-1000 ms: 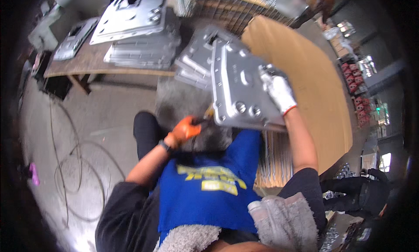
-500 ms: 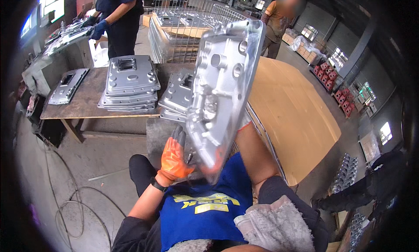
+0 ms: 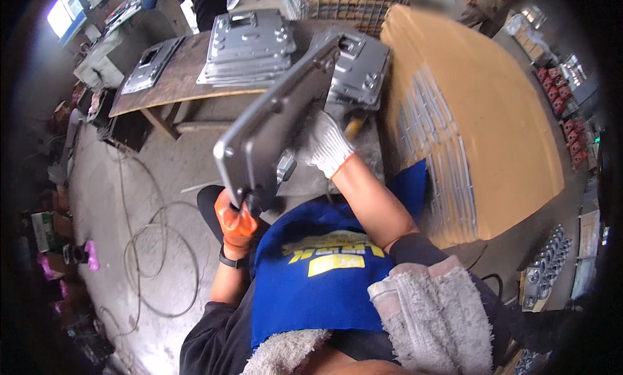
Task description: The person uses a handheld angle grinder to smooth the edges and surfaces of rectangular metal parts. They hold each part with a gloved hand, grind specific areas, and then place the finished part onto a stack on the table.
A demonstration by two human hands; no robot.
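A grey cast-metal cover plate (image 3: pixel 269 128) is held up tilted in front of me, its rim seen partly edge-on. My left hand (image 3: pixel 235 224), in an orange-coated glove, is closed on its lower corner. My right hand (image 3: pixel 326 145), in a white knitted glove, is against the plate's right side; its fingertips are lost in shadow behind the wrist and plate. Beyond the plate, a stack of similar covers (image 3: pixel 248 54) lies on the wooden table (image 3: pixel 182 58). More covers (image 3: pixel 362 70) are piled to its right, and a single cover (image 3: pixel 153 63) lies at the left.
A big cardboard sheet (image 3: pixel 487 122) at my right has metal covers (image 3: pixel 431 174) showing along its near edge. A hose (image 3: pixel 136 258) loops over the floor at left. A wire cage (image 3: pixel 354 6) and a co-worker (image 3: pixel 211 5) are beyond the table. Red castings (image 3: pixel 551 89) stand far right.
The cover plate has swung lower and to the left, turning its face. My left hand, fingers spread before, now grips its lower corner. My view has tipped downward.
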